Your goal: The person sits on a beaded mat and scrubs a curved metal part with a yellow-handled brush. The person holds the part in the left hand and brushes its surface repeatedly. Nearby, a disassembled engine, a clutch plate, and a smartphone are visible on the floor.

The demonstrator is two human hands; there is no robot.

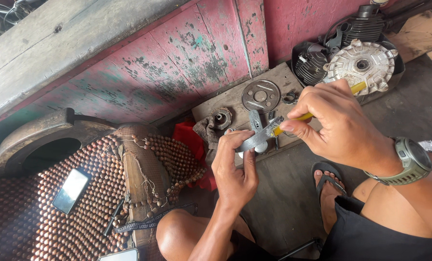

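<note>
Cleaning in progress: the left hand [234, 169] pinches a flat grey metal part [255, 140] at centre, above the board [235, 99]. The right hand [339, 123], fingers pressed together around a yellow-handled wire brush [293, 121], scrubs its far end (bristles touching). The next stroke likely needs a firm pinch.

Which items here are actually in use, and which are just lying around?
In use:
left hand holding a flat grey metal part
right hand holding a yellow-handled wire brush against that part

Lying about:
round metal disc on the wooden board
rag
engine parts in the black tub
phone on the beaded mat
</note>
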